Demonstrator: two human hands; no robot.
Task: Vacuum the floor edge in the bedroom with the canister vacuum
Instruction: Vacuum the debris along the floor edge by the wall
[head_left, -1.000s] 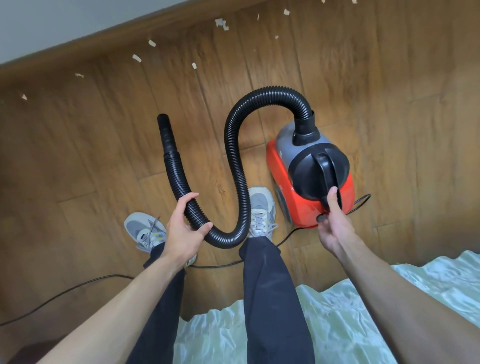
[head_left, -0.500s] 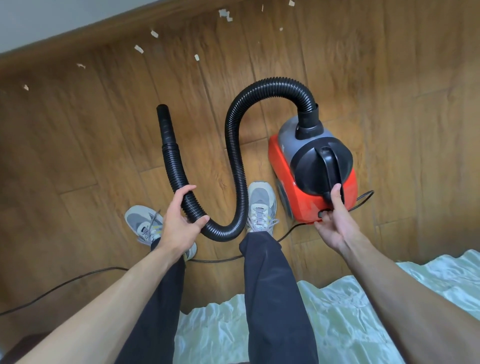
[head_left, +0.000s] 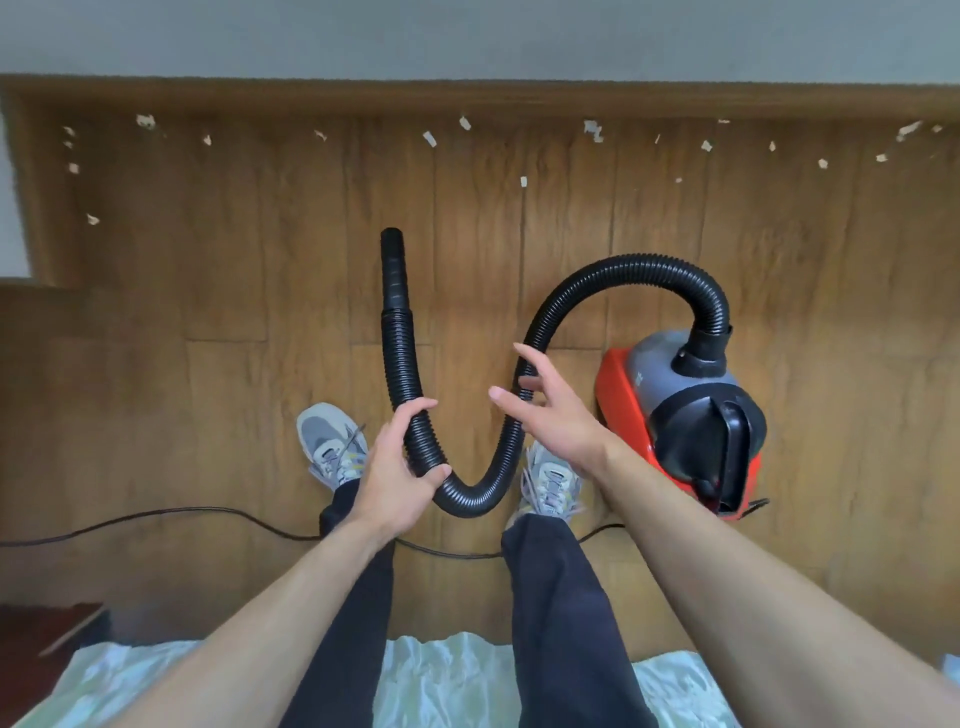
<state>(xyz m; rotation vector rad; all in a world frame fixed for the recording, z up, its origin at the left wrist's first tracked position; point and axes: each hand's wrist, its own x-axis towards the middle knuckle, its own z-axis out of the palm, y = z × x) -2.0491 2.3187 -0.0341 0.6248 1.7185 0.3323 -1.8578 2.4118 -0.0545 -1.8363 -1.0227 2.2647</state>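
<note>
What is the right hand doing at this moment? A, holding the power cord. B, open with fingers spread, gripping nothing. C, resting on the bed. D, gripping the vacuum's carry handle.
B: the right hand shows spread, straight fingers closed on nothing, while the left hand grips the hose.

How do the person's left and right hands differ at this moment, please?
The left hand grips the black hose; the right hand holds nothing. The left hand's fingers curl round the hose; the right hand's are spread and nearly straight. Both are bare and reach forward above the wooden floor.
</note>
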